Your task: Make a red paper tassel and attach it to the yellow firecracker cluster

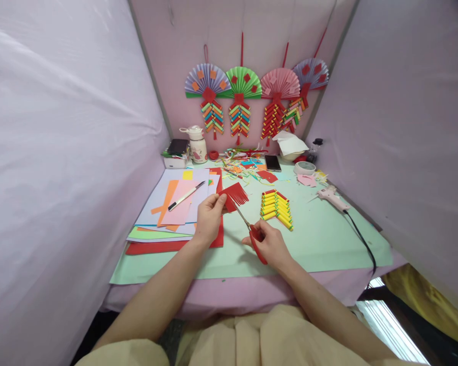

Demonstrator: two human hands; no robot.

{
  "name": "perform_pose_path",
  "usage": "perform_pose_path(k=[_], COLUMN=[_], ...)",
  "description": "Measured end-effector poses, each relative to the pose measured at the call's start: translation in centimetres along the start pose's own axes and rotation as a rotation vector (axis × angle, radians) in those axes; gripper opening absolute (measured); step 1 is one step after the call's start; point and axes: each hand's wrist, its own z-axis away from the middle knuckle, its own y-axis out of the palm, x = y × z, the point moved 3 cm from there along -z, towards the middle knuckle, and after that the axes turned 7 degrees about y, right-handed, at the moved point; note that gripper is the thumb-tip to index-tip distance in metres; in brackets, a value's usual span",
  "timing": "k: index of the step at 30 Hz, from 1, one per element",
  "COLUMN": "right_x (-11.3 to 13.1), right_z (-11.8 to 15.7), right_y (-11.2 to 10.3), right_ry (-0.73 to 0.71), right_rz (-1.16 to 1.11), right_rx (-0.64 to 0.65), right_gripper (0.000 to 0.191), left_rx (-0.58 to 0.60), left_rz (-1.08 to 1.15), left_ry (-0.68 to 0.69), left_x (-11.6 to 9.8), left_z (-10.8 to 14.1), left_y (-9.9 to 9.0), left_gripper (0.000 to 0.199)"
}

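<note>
My left hand (210,216) pinches a small piece of red paper (234,195) by its left edge, above the table. Thin slits along the paper's right side form a fringe. In my right hand (269,241) is a pair of scissors (257,245) with red handles, my fingers closed around them. The blades point up and left and meet the lower edge of the red paper. Just right of the paper, a chevron of rolled yellow paper tubes (277,209) with green and red ends lies on the table.
Stacked coloured paper (145,235) and a pen (186,196) lie left. A glue gun (333,198) with a black cord rests right. Behind are paper scraps (244,166), a phone (273,163), tape (304,168) and a bottle (197,145). Several paper fans (243,81) hang on the back wall.
</note>
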Motion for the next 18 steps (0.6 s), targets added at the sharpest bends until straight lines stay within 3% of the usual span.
perform_pose_path(k=[18], right_x=[-0.37], right_z=[-0.16], right_y=[-0.1], right_ry=[0.006], right_rz=[-0.02], right_rx=[-0.012], right_gripper=[0.029], left_rx=[-0.014], left_rz=[-0.014], left_ry=[0.01], left_x=[0.23], left_z=[-0.03], left_y=[-0.2], left_gripper=[0.03])
